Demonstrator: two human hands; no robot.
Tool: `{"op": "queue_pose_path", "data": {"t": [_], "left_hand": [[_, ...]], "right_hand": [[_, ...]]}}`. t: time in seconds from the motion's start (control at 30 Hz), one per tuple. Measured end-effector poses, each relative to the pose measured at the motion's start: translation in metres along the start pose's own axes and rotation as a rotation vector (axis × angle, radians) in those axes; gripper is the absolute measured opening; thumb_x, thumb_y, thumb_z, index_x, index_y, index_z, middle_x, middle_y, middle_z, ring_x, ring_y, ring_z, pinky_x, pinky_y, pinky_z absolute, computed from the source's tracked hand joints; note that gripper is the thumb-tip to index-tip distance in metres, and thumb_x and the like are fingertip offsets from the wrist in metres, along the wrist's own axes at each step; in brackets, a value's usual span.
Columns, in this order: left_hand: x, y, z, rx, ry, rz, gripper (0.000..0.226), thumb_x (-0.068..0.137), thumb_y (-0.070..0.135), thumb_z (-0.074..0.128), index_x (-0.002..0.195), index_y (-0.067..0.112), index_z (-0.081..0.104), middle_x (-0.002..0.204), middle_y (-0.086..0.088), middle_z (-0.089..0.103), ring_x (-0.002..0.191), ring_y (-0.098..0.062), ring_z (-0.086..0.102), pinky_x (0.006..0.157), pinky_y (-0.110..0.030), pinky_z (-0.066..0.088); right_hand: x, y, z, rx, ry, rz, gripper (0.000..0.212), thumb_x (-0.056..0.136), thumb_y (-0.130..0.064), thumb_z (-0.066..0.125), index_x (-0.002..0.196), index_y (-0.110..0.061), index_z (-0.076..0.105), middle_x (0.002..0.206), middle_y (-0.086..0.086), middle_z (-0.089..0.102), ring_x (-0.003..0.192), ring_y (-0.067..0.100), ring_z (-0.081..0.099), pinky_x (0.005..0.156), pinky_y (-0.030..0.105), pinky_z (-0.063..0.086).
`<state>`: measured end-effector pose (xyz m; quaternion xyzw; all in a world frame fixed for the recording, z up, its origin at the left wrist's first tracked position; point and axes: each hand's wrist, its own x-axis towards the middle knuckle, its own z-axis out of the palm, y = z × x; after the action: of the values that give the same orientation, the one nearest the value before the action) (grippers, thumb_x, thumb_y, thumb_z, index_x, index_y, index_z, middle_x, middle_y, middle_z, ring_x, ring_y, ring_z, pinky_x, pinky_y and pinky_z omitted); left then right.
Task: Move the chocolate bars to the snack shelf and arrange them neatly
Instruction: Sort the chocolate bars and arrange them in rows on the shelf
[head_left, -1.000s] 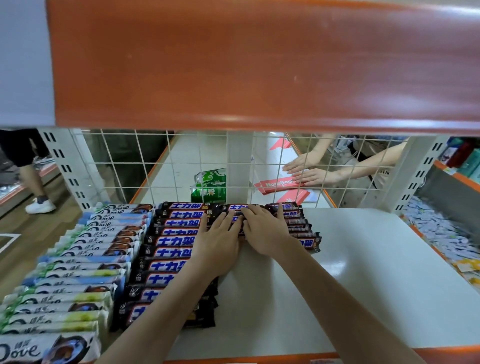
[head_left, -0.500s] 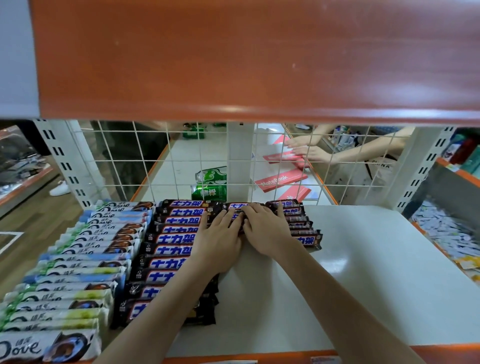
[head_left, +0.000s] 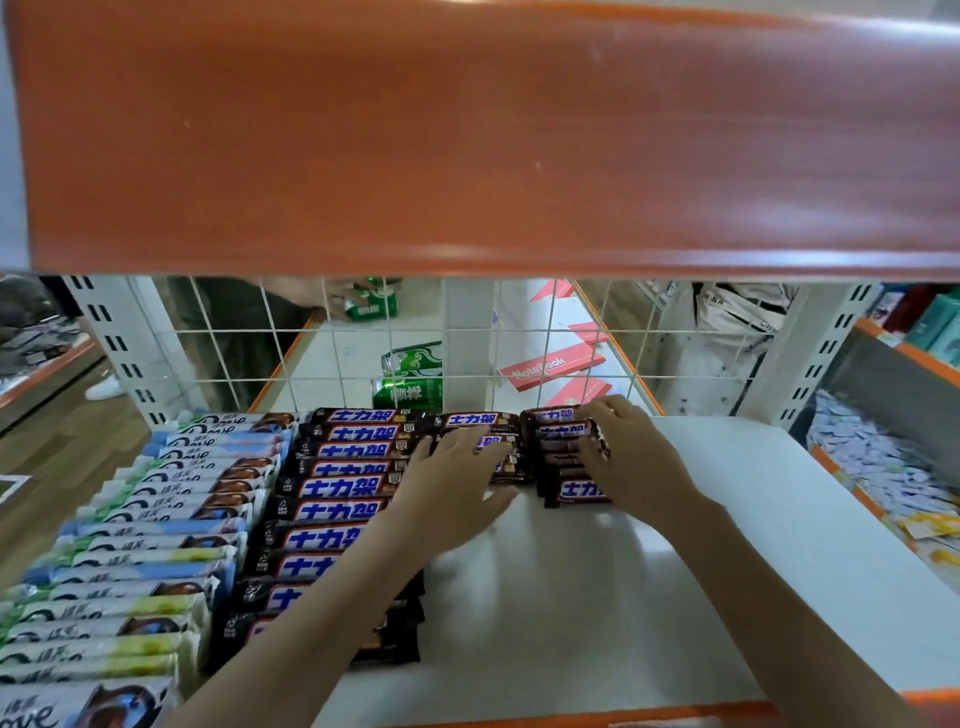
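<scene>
Two hands work at the back of the white snack shelf (head_left: 779, 545). The left hand (head_left: 457, 483) lies flat, fingers spread and released, pressing on the middle group of dark chocolate bars (head_left: 488, 441). The right hand (head_left: 628, 457) curls over the right-hand stack of bars (head_left: 563, 452), fingers clasped round its far side. A long column of the same dark bars (head_left: 337, 488) runs toward the front edge just left of the left forearm, and beside it lies a column of pale Dove bars (head_left: 171, 519). A white wire grid (head_left: 322, 358) closes off the back, touching the rearmost bars. Behind it lie green cans (head_left: 410, 379) and red notebooks (head_left: 550, 369). An orange upper shelf (head_left: 467, 135) overhangs, blocking much of the view.
</scene>
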<state>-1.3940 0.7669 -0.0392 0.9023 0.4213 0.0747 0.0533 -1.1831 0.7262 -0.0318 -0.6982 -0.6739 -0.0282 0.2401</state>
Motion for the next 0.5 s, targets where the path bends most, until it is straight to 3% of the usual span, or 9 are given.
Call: {"op": "queue_pose_path", "data": {"t": [0.1,0.17,0.4,0.5], "left_hand": [[0.003,0.027,-0.002,-0.054,0.034,0.103,0.054,0.092,0.043,0.045,0.141,0.025,0.032,0.147,-0.002,0.033,0.133,-0.022,0.033,0.106,-0.041,0.035],[0.008,0.043,0.002,-0.091,0.030,0.113,0.055,0.090,0.038,0.049,0.141,0.024,0.032,0.142,-0.003,0.036,0.128,-0.023,0.037,0.100,-0.040,0.040],[0.024,0.062,0.025,-0.033,0.146,0.008,0.047,0.086,0.037,0.054,0.130,0.030,0.038,0.131,0.001,0.038,0.119,-0.020,0.040,0.090,-0.035,0.038],[0.023,0.062,0.033,-0.079,0.215,0.001,0.044,0.084,0.036,0.055,0.126,0.034,0.042,0.128,0.005,0.038,0.118,-0.017,0.040,0.089,-0.033,0.035]], "right_hand": [[-0.009,0.012,-0.002,0.104,0.024,0.031,0.025,0.090,-0.017,0.052,0.114,-0.018,0.058,0.120,-0.001,0.053,0.110,0.017,0.049,0.084,0.036,0.048],[-0.014,0.016,-0.001,0.142,0.032,0.036,0.023,0.088,-0.015,0.055,0.111,-0.019,0.059,0.116,-0.002,0.054,0.108,0.016,0.050,0.082,0.035,0.049],[-0.023,0.016,0.008,0.346,0.048,0.060,0.024,0.077,-0.006,0.062,0.096,-0.020,0.067,0.092,-0.001,0.056,0.088,0.017,0.055,0.070,0.041,0.051],[-0.023,0.021,0.008,0.358,0.062,0.085,0.018,0.074,-0.008,0.065,0.087,-0.020,0.065,0.089,-0.002,0.055,0.080,0.014,0.054,0.068,0.036,0.050]]}}
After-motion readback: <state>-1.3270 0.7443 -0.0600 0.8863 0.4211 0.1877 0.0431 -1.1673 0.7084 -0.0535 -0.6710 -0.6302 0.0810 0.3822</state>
